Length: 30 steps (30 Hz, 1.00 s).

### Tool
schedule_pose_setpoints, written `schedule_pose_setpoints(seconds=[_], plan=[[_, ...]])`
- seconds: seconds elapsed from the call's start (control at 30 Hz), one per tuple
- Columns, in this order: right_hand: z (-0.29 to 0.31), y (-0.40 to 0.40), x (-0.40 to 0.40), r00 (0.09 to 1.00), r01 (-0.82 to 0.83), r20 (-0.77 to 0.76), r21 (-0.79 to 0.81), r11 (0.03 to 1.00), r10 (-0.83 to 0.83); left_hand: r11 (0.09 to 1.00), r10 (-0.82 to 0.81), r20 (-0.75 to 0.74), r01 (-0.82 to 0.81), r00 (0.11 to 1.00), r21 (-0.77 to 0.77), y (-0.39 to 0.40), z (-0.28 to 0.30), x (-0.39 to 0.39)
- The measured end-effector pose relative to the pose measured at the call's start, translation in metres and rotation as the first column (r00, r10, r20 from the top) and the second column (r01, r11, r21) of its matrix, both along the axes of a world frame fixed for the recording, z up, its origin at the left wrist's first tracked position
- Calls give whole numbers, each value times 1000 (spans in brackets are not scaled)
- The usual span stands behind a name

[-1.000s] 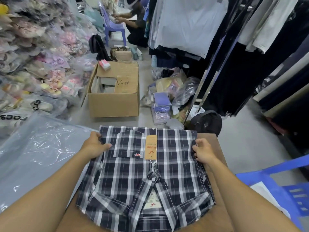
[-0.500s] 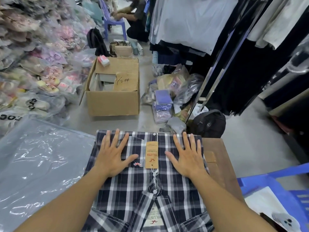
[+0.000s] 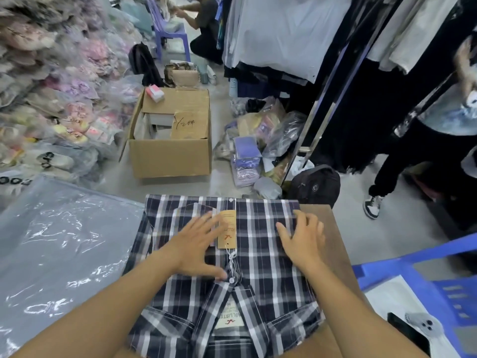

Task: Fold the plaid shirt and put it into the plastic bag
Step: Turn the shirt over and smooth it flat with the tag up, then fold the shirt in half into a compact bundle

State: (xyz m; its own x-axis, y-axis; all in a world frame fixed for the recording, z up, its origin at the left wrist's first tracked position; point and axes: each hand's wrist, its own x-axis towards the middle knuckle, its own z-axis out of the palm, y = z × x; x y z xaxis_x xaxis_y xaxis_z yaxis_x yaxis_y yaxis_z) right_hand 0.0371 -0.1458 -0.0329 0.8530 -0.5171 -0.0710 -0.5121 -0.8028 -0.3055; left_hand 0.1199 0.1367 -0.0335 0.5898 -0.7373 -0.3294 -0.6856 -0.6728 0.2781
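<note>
The navy-and-white plaid shirt (image 3: 260, 257) lies folded into a rectangle on a brown table (image 3: 333, 244), collar towards me, with an orange paper tag (image 3: 227, 229) on its front. My left hand (image 3: 196, 244) rests flat on the shirt's left half, fingers spread, touching the tag's edge. My right hand (image 3: 302, 236) lies flat on the shirt's right half near its far right corner. A large clear plastic bag (image 3: 59, 251) lies flat to the left of the shirt, its edge under the shirt's left side.
A cardboard box (image 3: 170, 140) stands on the floor ahead, bagged goods piled left of it. A clothes rack (image 3: 317, 109) and a black backpack (image 3: 316, 186) are ahead right. A blue plastic chair (image 3: 426, 288) with a phone is at right. A person's legs (image 3: 382, 177) stand at far right.
Both hands went from gripping the shirt's far corners to lying flat on it, and have since slid towards me and slightly right. A person's legs have come into view at right.
</note>
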Motion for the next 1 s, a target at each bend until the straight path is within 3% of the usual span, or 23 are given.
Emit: schedule_pose_setpoints(seconds=[0.07,0.17,0.47,0.6,0.8,1.0], plan=[[4,-3,-13,995,101,-15,167,981,-100,997,-45,-64,49,997,66,-9,3,-7],[8,-9,-30,976,217,-83,444,869,-201,995,-8,-116,20,993,103,-16,4,-13],[20,-30,-65,939,332,-302,662,672,-166,988,3,-134,18,991,156,-28,0,-35],[52,-37,-78,967,255,-213,765,591,-142,989,-1,-162,25,987,146,-43,7,-50],[116,-5,-60,988,15,-94,844,536,121,987,19,-183,11,983,161,-64,13,-70],[130,83,-29,957,-130,-62,782,610,283,989,7,-57,1,998,148,-51,11,-77]])
